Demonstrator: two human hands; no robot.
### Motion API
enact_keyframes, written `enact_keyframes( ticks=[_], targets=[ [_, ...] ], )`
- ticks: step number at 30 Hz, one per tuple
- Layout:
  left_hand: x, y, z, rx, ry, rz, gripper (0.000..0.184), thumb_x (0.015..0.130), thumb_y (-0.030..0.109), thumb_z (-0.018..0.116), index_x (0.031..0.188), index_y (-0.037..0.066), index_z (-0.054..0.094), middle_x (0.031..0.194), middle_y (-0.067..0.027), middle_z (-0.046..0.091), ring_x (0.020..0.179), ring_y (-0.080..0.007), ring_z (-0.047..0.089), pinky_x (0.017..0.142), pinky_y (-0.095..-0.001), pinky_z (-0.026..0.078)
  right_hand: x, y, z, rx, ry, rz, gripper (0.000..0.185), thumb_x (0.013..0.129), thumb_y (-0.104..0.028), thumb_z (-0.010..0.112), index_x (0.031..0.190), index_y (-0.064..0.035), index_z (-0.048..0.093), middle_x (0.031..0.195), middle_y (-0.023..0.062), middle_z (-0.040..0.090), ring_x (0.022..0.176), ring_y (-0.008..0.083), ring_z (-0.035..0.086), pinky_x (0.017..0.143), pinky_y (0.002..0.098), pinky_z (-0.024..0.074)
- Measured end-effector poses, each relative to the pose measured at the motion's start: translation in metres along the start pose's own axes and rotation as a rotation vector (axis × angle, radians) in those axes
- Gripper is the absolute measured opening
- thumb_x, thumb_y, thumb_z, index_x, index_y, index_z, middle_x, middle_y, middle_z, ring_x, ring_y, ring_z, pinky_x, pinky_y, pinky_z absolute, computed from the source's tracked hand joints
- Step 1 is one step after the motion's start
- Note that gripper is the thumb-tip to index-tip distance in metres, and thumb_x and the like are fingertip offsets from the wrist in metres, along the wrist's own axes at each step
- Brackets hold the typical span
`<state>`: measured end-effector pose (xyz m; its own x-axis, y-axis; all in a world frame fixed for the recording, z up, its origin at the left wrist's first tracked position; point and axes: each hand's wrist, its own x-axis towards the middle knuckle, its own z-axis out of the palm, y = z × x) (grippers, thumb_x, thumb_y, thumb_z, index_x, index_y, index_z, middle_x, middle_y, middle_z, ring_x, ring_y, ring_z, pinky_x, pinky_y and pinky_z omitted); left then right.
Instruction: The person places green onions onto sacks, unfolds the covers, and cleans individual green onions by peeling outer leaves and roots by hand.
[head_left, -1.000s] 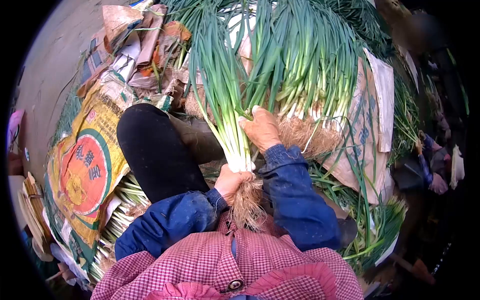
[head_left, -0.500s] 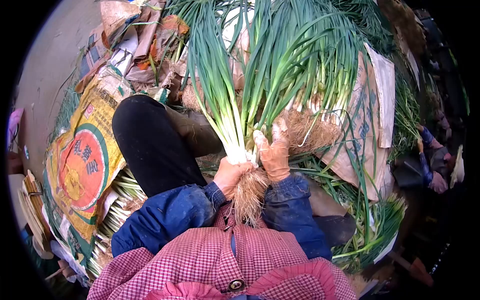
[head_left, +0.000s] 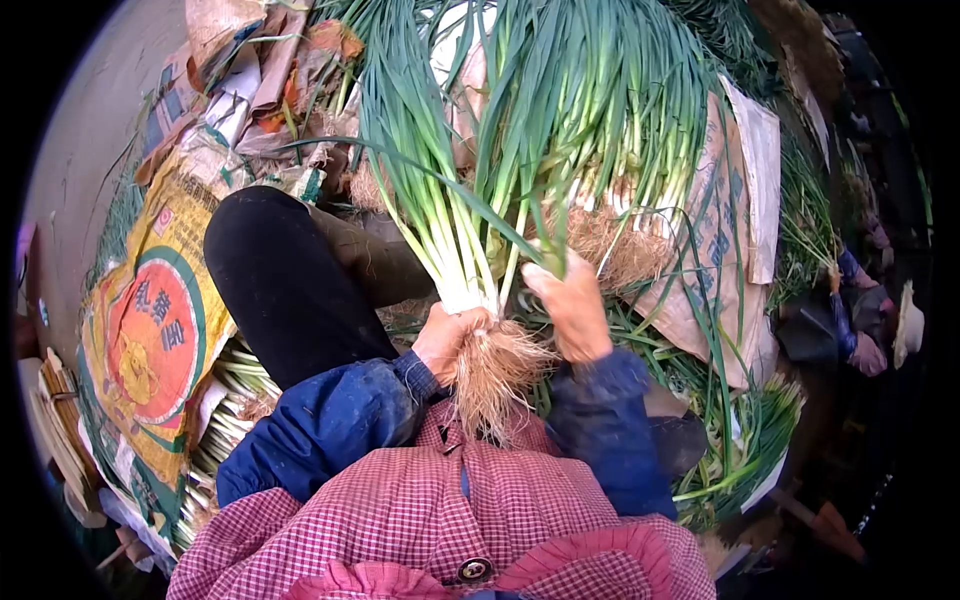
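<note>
My left hand (head_left: 449,335) is closed around the white lower stems of a bunch of green garlic (head_left: 450,235). Its long green leaves fan away from me, and its tangled brown roots (head_left: 492,375) hang toward my chest. Just right of the bunch, my right hand (head_left: 575,308) is closed on a green leaf (head_left: 520,243) that bends out to the left across the stems. The right fingertips are slightly blurred. Behind the right hand lies a pile of green garlic (head_left: 640,130) with its roots facing me.
A yellow printed sack (head_left: 150,340) lies left of my bent knee (head_left: 270,260), with more stalks (head_left: 235,400) beside it. A brown sack (head_left: 720,260) and loose leaves (head_left: 740,470) lie to the right. Another person's sleeve (head_left: 848,300) shows at far right.
My right hand has moved off the bunch, slightly right, and a leaf now stretches from it across the stems. The left hand keeps its grip; the roots have spread to the right.
</note>
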<state>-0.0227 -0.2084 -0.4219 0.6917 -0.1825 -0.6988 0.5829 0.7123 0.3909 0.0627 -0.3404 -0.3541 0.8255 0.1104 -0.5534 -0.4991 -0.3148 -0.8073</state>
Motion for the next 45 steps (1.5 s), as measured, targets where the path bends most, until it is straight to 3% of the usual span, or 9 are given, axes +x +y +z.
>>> enact_keyframes(
  ticks=[4,8,17,27,30,35,37,41,45],
  targets=[
    [-0.007,-0.005,0.0,-0.02,0.021,0.08,0.018,0.067,-0.006,0.057,0.085,-0.005,0.057,0.071,-0.0077,0.059,0.058,-0.0131,0.056,0.052,-0.025,0.046,0.063,0.006,0.046,-0.994,0.169,-0.421,0.024,0.082,-0.022,0.061,0.095,-0.003,0.055,0.075,0.0107,0.059,0.066,0.0215,0.058,0.061,0.0381,0.0475],
    [-0.013,0.008,0.001,-0.102,-0.014,0.044,0.026,0.067,-0.008,0.051,0.092,-0.005,0.054,0.078,-0.0092,0.056,0.061,-0.0152,0.055,0.061,-0.0279,0.053,0.025,0.019,0.014,0.191,-0.295,0.067,0.015,0.087,-0.016,0.054,0.094,-0.0031,0.051,0.06,-0.0003,0.046,0.054,0.01,0.046,0.051,0.0246,0.0422],
    [0.002,-0.002,-0.018,-0.305,-0.209,-0.026,0.037,0.072,0.001,0.049,0.108,-0.006,0.051,0.096,-0.0152,0.059,0.088,-0.0243,0.06,0.081,-0.0377,0.052,-0.078,0.038,-0.086,1.227,-0.079,-0.438,0.016,0.09,-0.02,0.052,0.095,-0.0063,0.046,0.058,-0.0061,0.035,0.047,0.0072,0.032,0.049,0.0248,0.0311],
    [-0.03,0.0,-0.016,-0.549,-0.365,-0.3,0.051,0.075,0.023,0.054,0.117,-0.005,0.049,0.11,-0.02,0.057,0.1,-0.0341,0.056,0.093,-0.048,0.042,0.078,0.101,-0.004,0.207,-0.262,0.135,0.027,0.09,-0.026,0.053,0.089,0.0009,0.055,0.072,0.0102,0.059,0.052,0.0098,0.052,0.041,0.0206,0.0442],
    [-0.027,-0.002,-0.024,-0.502,-0.279,-0.271,0.05,0.074,0.022,0.055,0.115,-0.005,0.05,0.109,-0.0206,0.057,0.101,-0.0343,0.056,0.093,-0.0478,0.042,0.113,0.137,0.017,0.146,-0.354,-0.548,0.026,0.088,-0.026,0.055,0.085,-0.0005,0.056,0.071,0.0095,0.061,0.053,0.0136,0.056,0.042,0.0227,0.0459],
    [-0.031,-0.008,-0.012,-0.615,-0.331,-0.263,0.046,0.072,0.022,0.054,0.11,-0.003,0.053,0.104,-0.0199,0.059,0.092,-0.0334,0.058,0.087,-0.0466,0.046,0.064,0.102,-0.004,0.121,-0.236,-0.101,0.025,0.09,-0.03,0.052,0.089,-0.005,0.055,0.08,0.0075,0.059,0.067,0.0176,0.059,0.049,0.0303,0.0476],
    [-0.02,-0.009,-0.022,-0.589,-0.292,-0.338,0.047,0.071,0.022,0.053,0.111,-0.003,0.052,0.105,-0.0203,0.058,0.094,-0.0336,0.057,0.089,-0.0467,0.045,0.113,0.151,0.003,0.294,-0.33,-0.513,0.025,0.091,-0.027,0.049,0.092,-0.0035,0.055,0.072,0.0051,0.055,0.058,0.0151,0.052,0.044,0.0283,0.043],
    [-0.034,0.004,-0.009,-0.569,-0.297,-0.21,0.05,0.072,0.023,0.054,0.115,-0.002,0.05,0.106,-0.0204,0.058,0.097,-0.0337,0.056,0.09,-0.0471,0.044,0.07,0.096,0.016,0.36,0.014,-0.352,0.018,0.088,-0.019,0.049,0.088,-0.0024,0.054,0.069,0.0073,0.051,0.066,0.0202,0.052,0.066,0.0349,0.045],
    [-0.018,-0.003,-0.014,-0.656,-0.421,-0.283,0.049,0.073,0.024,0.057,0.114,-0.002,0.051,0.107,-0.0205,0.058,0.097,-0.0343,0.057,0.09,-0.0481,0.044,-0.004,0.079,-0.02,1.191,-0.329,0.078,0.019,0.08,-0.02,0.049,0.069,-0.0095,0.037,0.061,0.0021,0.035,0.058,0.0141,0.035,0.056,0.0256,0.0321]
  ],
)
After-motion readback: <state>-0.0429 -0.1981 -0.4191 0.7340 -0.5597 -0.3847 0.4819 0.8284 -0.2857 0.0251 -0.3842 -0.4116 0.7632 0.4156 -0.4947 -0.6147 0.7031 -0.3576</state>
